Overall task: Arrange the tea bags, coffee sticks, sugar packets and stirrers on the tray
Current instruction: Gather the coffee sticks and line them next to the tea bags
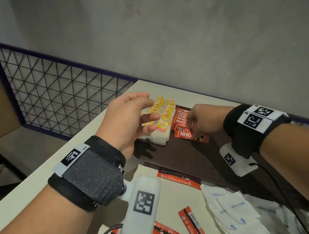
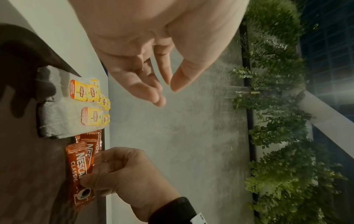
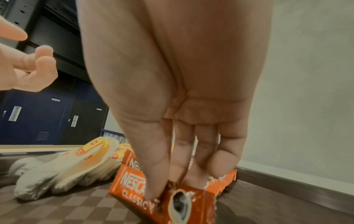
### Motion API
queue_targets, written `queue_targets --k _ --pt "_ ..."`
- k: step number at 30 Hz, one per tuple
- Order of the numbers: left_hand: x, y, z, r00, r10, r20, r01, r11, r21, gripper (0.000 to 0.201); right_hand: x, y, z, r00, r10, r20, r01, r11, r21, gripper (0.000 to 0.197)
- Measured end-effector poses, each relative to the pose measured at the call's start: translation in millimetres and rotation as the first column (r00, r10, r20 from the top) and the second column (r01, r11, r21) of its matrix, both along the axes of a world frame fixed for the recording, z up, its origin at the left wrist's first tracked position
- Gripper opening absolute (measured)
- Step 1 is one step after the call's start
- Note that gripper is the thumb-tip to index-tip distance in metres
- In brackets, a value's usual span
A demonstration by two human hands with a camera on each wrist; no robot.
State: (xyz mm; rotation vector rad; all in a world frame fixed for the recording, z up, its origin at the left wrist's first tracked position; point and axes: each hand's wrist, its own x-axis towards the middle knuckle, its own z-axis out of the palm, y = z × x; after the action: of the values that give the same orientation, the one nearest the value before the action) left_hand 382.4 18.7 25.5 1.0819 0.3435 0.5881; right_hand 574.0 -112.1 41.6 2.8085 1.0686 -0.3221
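The right hand [image 1: 201, 122] pinches the nearest Nescafé coffee stick [image 1: 191, 135] between thumb and fingers; it lies on the dark tray [image 1: 192, 158], long axis running 9 to 3 o'clock, at the near end of a row of seven or so — the overlap hides the exact count. The left hand [image 1: 127, 120] hovers relaxed and empty over the Lipton tea bags [image 1: 161, 124], two columns at the sticks' 9 o'clock. At 6 o'clock, off the tray, wait four or so loose sticks and a heap of white sugar packets [image 1: 238, 209] — uncountable. No stirrers show.
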Motion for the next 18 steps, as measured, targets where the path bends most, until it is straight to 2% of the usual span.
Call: queue_targets --k 13,18 --pt "1 0 -3 0.999 0.021 -0.026 -0.021 1.000 -0.004 0.012 4 5 -11 0.998 0.016 0.054 -0.017 1.000 0.008 0.034" --pt "1 2 -3 1.000 -0.009 -0.024 0.009 1.000 -0.011 0.002 6 8 -13 0.998 0.024 0.057 -0.026 0.999 0.024 0.032"
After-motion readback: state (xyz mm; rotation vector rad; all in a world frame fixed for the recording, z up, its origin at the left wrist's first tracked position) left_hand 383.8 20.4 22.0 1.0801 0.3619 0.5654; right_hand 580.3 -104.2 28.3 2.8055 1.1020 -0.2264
